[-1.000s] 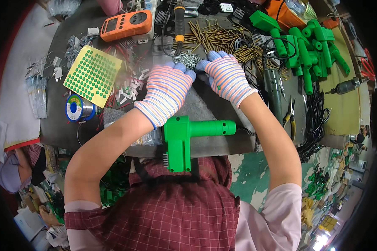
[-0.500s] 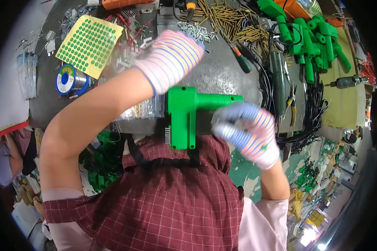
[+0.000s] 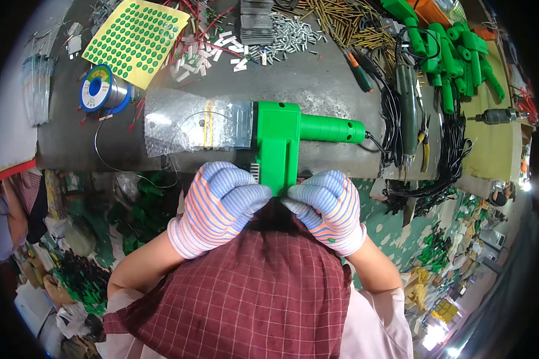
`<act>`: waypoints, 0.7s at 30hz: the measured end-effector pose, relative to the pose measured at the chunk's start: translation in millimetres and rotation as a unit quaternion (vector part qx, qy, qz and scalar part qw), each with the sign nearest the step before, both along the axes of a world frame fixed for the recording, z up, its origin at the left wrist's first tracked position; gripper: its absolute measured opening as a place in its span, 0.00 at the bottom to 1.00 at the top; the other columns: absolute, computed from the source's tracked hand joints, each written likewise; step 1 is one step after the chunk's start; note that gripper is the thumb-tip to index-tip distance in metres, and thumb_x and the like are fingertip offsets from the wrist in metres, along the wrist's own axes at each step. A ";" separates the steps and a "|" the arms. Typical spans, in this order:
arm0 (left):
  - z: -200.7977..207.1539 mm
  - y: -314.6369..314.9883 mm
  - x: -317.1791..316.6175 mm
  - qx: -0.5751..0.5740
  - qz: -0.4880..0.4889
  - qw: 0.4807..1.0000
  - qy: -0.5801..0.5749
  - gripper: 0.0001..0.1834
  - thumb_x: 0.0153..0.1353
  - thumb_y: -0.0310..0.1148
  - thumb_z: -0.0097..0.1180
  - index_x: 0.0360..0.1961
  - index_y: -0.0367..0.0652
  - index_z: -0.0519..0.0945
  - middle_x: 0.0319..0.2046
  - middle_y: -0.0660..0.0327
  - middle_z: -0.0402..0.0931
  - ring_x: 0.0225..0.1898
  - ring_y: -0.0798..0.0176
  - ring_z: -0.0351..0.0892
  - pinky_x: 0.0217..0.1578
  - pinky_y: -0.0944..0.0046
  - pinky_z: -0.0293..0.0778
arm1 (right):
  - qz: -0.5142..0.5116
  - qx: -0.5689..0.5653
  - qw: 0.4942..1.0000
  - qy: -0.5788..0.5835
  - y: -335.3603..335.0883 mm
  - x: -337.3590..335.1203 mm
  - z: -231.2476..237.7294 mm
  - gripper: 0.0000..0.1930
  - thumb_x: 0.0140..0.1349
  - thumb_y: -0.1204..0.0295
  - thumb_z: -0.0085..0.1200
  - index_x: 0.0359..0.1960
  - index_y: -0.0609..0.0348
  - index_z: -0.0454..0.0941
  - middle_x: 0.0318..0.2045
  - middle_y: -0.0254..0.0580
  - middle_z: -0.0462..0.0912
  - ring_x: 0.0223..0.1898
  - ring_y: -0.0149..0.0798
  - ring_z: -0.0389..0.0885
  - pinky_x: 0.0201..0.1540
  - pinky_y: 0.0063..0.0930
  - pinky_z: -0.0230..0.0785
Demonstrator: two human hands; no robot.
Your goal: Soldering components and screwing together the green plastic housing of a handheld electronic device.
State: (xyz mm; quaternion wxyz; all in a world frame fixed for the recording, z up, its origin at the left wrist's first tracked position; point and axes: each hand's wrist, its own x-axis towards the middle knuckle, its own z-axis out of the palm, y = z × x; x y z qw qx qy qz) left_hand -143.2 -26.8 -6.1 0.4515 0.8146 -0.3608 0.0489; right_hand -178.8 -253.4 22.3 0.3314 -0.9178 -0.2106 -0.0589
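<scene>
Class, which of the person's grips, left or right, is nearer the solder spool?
Left. The left grip is below and right of the solder spool, beside the green tool; the right grip is farther right, on the tool's other side.

Between and ahead of my hands, the green tool body blocks the way. Beyond it, a bare strip of surface lies open, bounded by loose screws behind and a screwdriver and black cables rightward.
</scene>
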 end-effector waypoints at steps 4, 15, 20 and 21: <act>-6.1 2.4 -3.9 0.033 0.008 0.994 -0.106 0.17 0.47 0.33 0.68 0.41 0.52 0.85 0.36 0.65 0.74 0.36 0.57 0.75 0.37 0.56 0.72 | 0.036 -0.073 0.989 -0.125 -8.0 -7.2 -13.2 0.16 0.45 0.65 0.70 0.38 0.48 0.84 0.33 0.32 0.81 0.31 0.38 0.80 0.33 0.34 0.70; 11.5 9.7 25.6 -0.006 0.025 0.995 -0.101 0.15 0.47 0.33 0.69 0.39 0.51 0.85 0.38 0.62 0.74 0.39 0.54 0.75 0.38 0.54 0.72 | -0.067 -0.140 0.979 -0.136 -36.1 100.5 21.6 0.14 0.52 0.63 0.68 0.38 0.54 0.81 0.34 0.42 0.80 0.38 0.49 0.78 0.42 0.44 0.71; 29.0 -20.0 115.2 0.048 0.079 0.981 -0.169 0.12 0.50 0.31 0.66 0.39 0.47 0.85 0.38 0.58 0.77 0.40 0.52 0.76 0.42 0.54 0.73 | -0.099 -0.314 0.942 -0.069 -55.4 188.1 -20.2 0.12 0.54 0.62 0.66 0.39 0.47 0.81 0.37 0.43 0.81 0.43 0.52 0.79 0.46 0.46 0.72; 27.7 -26.4 131.0 0.070 0.075 0.976 -0.191 0.12 0.50 0.32 0.66 0.38 0.49 0.85 0.38 0.59 0.78 0.40 0.53 0.77 0.43 0.53 0.73 | -0.103 -0.292 0.948 -0.066 -56.6 192.1 -28.8 0.12 0.54 0.63 0.65 0.38 0.49 0.80 0.37 0.43 0.80 0.44 0.53 0.78 0.48 0.46 0.71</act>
